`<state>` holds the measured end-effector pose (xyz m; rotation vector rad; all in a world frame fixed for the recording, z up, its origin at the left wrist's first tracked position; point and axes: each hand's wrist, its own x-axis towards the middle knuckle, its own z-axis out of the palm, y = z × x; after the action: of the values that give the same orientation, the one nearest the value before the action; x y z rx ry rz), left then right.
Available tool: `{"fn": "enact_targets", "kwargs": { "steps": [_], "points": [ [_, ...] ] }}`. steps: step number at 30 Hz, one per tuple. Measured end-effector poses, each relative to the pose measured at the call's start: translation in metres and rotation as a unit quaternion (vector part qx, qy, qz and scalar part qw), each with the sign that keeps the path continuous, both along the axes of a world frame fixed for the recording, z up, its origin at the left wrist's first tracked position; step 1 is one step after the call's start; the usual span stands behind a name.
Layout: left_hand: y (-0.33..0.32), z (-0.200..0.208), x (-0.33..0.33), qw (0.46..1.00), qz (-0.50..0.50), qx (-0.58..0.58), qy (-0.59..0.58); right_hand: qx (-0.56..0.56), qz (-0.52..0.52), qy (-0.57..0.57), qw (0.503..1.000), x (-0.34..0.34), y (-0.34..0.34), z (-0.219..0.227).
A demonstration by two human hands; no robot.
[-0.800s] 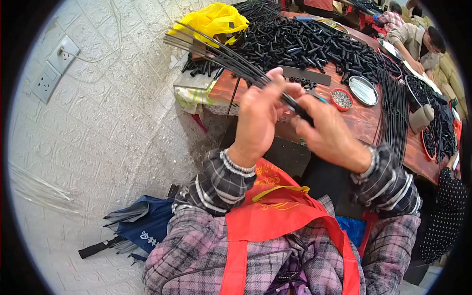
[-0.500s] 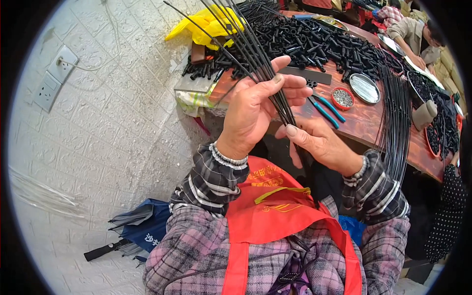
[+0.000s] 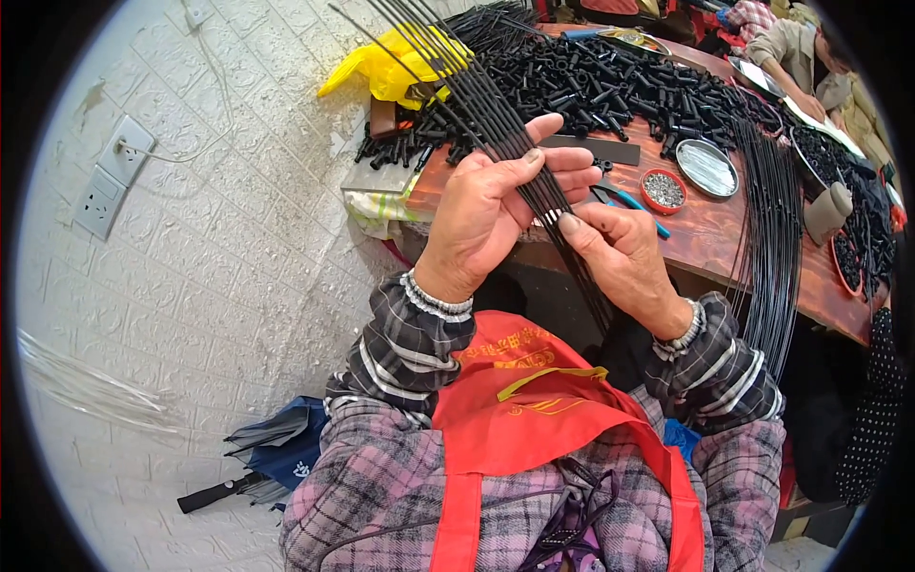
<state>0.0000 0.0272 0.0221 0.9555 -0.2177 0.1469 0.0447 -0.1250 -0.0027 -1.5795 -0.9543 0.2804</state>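
Note:
A bundle of thin black rods slants across both hands, fanned out side by side at its upper part. My left hand holds it between the thumb in front and the fingers behind, the fingertips reaching out past the rods. Lower on the bundle, my right hand pinches the rods with thumb and forefinger, its other fingers curled. Below that pinch the rod ends hang over my red apron. Partly hidden behind my right hand are the blue-handled pliers on the table.
On the wooden table lies a large heap of black tubular parts. Near it are a red dish of small metal bits, an oval tray, a yellow bag and more long rods. A person sits at the far right.
My right hand has shifted up and now pinches the rods with thumb and forefinger, covering more of the pliers. The rods lie more evenly spread side by side.

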Motion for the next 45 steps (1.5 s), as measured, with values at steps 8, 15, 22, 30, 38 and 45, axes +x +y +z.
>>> {"fn": "enact_targets", "kwargs": {
  "steps": [8, 15, 22, 30, 38, 45],
  "points": [
    [-0.005, 0.002, 0.0, 0.999, -0.028, -0.029, 0.02, 0.089, -0.072, -0.127, 0.985, 0.014, -0.002, -0.003],
    [-0.008, 0.001, 0.001, 1.0, -0.024, 0.006, 0.016, 0.084, -0.033, -0.034, 0.995, 0.001, -0.002, -0.004],
    [-0.009, 0.003, 0.003, 0.999, -0.05, -0.001, 0.013, 0.031, 0.119, 0.179, 0.976, -0.011, -0.004, -0.005],
    [0.001, 0.026, -0.01, 0.996, -0.069, 0.021, 0.054, 0.101, 0.225, 0.283, 0.927, -0.017, 0.006, -0.017],
    [0.03, 0.038, -0.018, 0.995, -0.034, 0.098, -0.01, 0.011, 0.101, 0.182, 0.978, 0.049, 0.009, 0.003],
    [0.054, 0.042, -0.022, 0.992, -0.054, 0.101, -0.043, -0.256, -0.275, -0.141, 0.916, 0.145, 0.071, -0.017]
  ]
}}
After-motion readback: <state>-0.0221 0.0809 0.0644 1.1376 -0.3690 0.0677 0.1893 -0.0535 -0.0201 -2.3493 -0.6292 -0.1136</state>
